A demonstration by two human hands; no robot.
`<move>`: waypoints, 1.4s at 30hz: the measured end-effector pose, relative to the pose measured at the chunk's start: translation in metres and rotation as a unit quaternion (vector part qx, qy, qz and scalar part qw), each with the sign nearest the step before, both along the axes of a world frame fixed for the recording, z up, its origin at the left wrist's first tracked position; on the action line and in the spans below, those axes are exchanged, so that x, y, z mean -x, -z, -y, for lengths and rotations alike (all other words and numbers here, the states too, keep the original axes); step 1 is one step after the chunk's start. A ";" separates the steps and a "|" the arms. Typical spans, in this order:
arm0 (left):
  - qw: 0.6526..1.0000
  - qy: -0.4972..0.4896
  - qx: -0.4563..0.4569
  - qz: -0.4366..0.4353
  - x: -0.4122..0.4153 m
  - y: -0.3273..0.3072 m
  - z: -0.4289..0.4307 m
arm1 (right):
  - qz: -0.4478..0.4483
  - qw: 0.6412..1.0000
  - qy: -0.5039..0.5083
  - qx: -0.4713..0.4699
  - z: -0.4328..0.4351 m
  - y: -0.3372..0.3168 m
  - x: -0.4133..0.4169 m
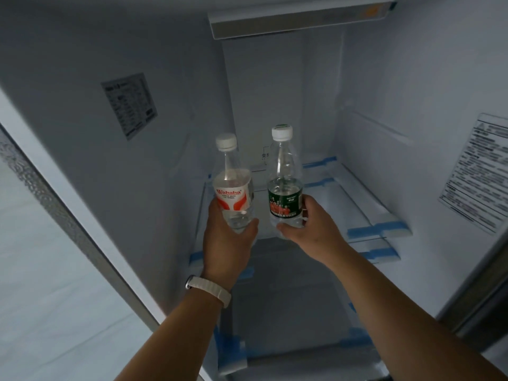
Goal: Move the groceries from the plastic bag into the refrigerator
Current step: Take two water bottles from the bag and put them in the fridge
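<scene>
Reach into refrigerator (82, 149): left hand (228, 243) fingers wrap upright Wahaha bottle (233, 193), right hand (310, 229) green-label bottle (284, 196).

"Wahaha" on red-and-white bottle label (233, 198), other labels illegible

I wear a cream woven band (213, 292) on my left wrist. A silver piece (188, 282) shows at its end. My left forearm (178, 331) and right forearm (384, 295) are bare.

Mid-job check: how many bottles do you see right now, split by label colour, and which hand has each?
Red-and-white-label bottle: 1, held in the left hand
Green-label bottle: 1, held in the right hand
Total: 2 bottles
</scene>
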State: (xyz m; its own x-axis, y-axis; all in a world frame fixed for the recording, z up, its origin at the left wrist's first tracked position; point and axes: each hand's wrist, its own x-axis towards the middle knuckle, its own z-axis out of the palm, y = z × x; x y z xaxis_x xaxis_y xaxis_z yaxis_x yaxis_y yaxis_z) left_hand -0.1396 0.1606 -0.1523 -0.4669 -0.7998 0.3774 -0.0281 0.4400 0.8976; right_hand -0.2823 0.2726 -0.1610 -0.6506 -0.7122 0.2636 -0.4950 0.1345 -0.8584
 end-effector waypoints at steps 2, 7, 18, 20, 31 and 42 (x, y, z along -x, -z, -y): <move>1.000 -0.005 0.006 -0.003 0.011 0.001 0.008 | -0.013 1.000 0.011 0.010 0.011 0.000 0.004; 1.000 -0.002 -0.012 -0.007 0.044 0.002 0.036 | -0.032 0.999 0.024 0.021 0.042 -0.001 0.022; 1.000 -0.021 -0.011 0.003 0.099 0.006 0.081 | -0.034 0.999 0.020 -0.017 0.104 -0.001 0.082; 1.000 -0.019 -0.013 0.006 0.105 0.006 0.088 | -0.030 0.999 0.027 -0.022 0.111 0.001 0.090; 0.998 -0.020 -0.064 0.001 0.118 -0.001 0.095 | -0.017 0.996 0.023 -0.085 0.115 -0.009 0.093; 0.994 -0.021 -0.063 0.084 0.071 -0.003 0.053 | -0.072 0.988 0.007 -0.135 0.056 -0.029 0.036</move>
